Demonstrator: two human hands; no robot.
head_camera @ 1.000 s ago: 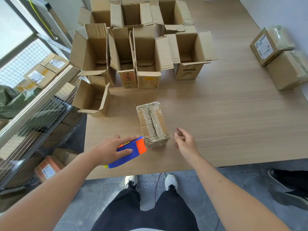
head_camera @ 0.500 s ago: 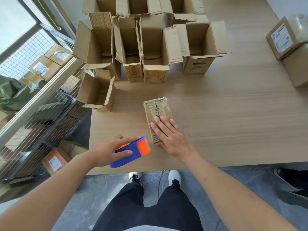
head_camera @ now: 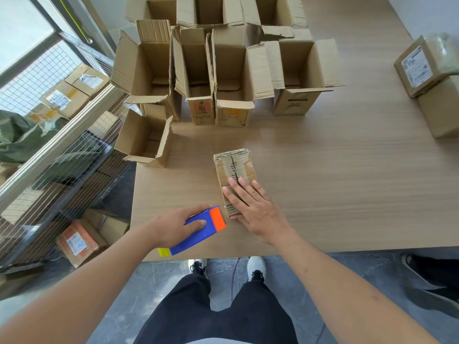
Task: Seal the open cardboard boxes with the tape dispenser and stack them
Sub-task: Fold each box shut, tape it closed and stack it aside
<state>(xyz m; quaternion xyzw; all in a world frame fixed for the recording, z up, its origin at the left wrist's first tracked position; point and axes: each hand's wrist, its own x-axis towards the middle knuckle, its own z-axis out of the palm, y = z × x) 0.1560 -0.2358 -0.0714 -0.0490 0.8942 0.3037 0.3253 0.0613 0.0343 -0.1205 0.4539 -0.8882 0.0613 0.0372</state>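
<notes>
Your right hand (head_camera: 250,207) lies flat, fingers straight, on near end of closed small box (head_camera: 234,175) at tabletop (head_camera: 347,189) centre: pins flaps for taping. Your left hand (head_camera: 173,225) grips tape dispenser (head_camera: 202,228) just left of it, orange end toward box. Open boxes (head_camera: 193,78) wait at far side; sealed stack (head_camera: 432,80) far right.

Closed small box (head_camera: 234,170) flat on counter (head_camera: 347,189), flaps meeting at centre seam. Blue/orange tape dispenser (head_camera: 201,230) lies just left of its near end. Open boxes (head_camera: 223,78) cluster upright behind (flaps splayed); two sealed boxes (head_camera: 432,80) stacked far right.
</notes>
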